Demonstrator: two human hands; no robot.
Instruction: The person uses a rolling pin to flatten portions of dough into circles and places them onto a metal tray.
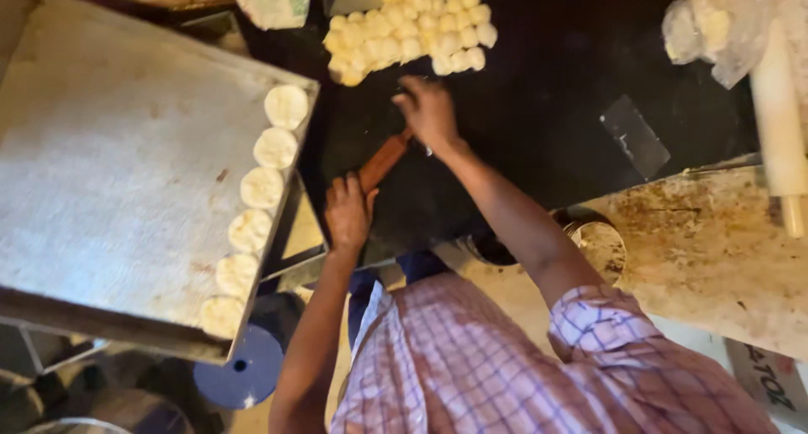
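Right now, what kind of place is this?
Probably a bakery or flatbread kitchen. Dough balls are heaped on a dark counter, flattened dough rounds line a metal tray, and both hands work a wooden rolling pin.

Pale cream dough balls [410, 28] sit at top centre on a black worktop [547, 80]. A reddish-brown rolling pin [383, 160] lies mid-frame. The shirt [505, 375], bottom right, is pink-and-white checked.
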